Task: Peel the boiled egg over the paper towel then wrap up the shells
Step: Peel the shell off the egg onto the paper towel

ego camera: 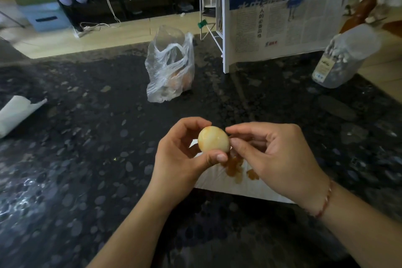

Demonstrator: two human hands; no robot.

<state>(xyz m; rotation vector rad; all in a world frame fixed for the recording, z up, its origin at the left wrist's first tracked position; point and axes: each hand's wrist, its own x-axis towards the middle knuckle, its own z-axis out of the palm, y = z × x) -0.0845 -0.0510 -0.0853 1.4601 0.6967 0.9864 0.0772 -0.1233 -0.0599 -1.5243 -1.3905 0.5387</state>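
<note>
A: What's closest to the camera?

B: Two bare forearms reaching in from the bottom edge, over a dark speckled stone countertop (65, 159). The right wrist wears a thin red string bracelet (325, 202).

A: And the hands?

B: The left hand (178, 159) is curled round the boiled egg (213, 139), thumb under it at the near side, fingers arched over the far side. The egg looks pale and smooth, mostly bare of shell, with faint tan marbling. The right hand (274, 156) sits just beside it with fingers bent, thumb and forefinger tips drawn close together against the egg's right side. Whether they pinch a bit of shell I cannot tell; it is too small to make out.

A: Where is the egg relative to the paper towel?

B: Held in the air above it. The white paper towel (228, 187) lies flat on the counter under both hands, and brown shell pieces (236, 169) are scattered on it, just below the egg.

A: Further back?

B: At the left edge lies a paper towel roll (15, 113) on its side. Past the hands, mid-counter, stands a thin clear plastic bag (169, 67) with brownish rounded things inside. At the far right is a clear plastic jar (339, 63), tilted in this wide view, beside an upright newspaper (282, 28) against a white wire rack (217, 28).
</note>
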